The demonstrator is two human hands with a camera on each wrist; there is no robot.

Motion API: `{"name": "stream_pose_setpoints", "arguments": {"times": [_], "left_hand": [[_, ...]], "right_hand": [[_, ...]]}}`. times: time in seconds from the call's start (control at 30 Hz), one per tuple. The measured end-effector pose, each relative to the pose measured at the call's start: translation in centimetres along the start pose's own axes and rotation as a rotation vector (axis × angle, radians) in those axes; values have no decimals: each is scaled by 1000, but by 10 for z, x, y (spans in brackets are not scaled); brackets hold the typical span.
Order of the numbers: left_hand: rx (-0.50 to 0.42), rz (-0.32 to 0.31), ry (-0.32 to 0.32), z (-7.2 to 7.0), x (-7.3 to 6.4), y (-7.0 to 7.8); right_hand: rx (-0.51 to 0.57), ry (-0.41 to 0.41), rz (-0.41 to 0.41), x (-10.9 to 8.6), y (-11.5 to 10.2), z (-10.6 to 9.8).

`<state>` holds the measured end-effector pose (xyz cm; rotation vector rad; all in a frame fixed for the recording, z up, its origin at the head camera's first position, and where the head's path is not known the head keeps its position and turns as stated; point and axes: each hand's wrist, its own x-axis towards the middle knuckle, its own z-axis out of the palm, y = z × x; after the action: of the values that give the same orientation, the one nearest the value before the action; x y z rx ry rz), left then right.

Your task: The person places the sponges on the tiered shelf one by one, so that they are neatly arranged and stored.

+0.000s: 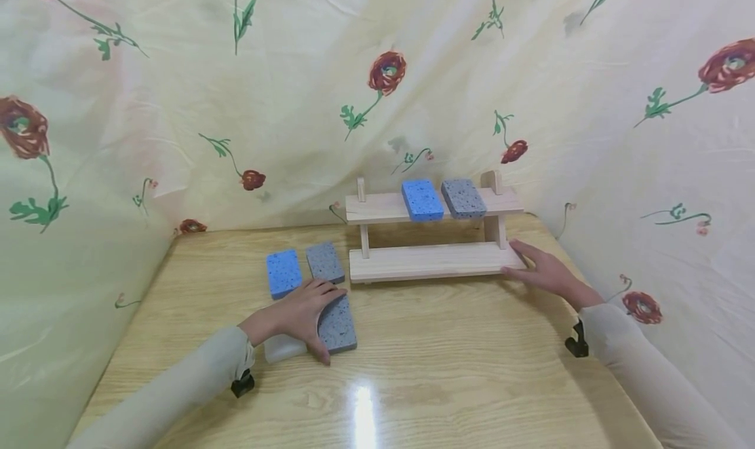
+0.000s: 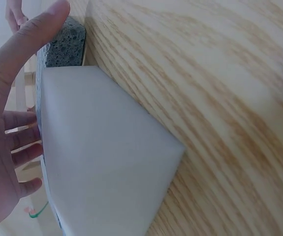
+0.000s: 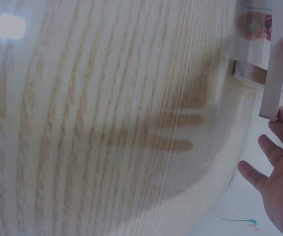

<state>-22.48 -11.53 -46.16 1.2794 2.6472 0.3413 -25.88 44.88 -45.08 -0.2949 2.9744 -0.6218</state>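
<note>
My left hand (image 1: 297, 311) reaches over a grey speckled sponge (image 1: 338, 328) on the table, thumb near its front edge and fingers at its back edge. A white block (image 1: 284, 349) lies partly under that hand; it fills much of the left wrist view, with the thumb stretched past it over the grey sponge (image 2: 67, 46). At the right end of a two-tier wooden rack (image 1: 425, 262), my right hand (image 1: 545, 273) pinches the lower board between thumb and fingers. In the right wrist view, other fingers extend beside the board (image 3: 274, 88).
On the rack's upper board sit a blue sponge (image 1: 422, 200) and a grey sponge (image 1: 463, 198). Left of the rack, another blue sponge (image 1: 284, 273) and another grey sponge (image 1: 325, 263) lie on the wooden table (image 1: 448, 370). Flowered cloth (image 1: 283, 108) hangs around the back and sides.
</note>
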Motion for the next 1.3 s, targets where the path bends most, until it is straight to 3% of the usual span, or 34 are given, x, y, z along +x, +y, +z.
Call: {"name": "stream_pose_setpoints", "arguments": {"times": [0.33, 1.3], "left_hand": [[49, 13, 25, 3, 3, -1], [-25, -16, 14, 0, -1, 0]], "right_hand": [[-5, -20, 11, 1, 0, 0], [10, -27, 26, 5, 5, 1]]}}
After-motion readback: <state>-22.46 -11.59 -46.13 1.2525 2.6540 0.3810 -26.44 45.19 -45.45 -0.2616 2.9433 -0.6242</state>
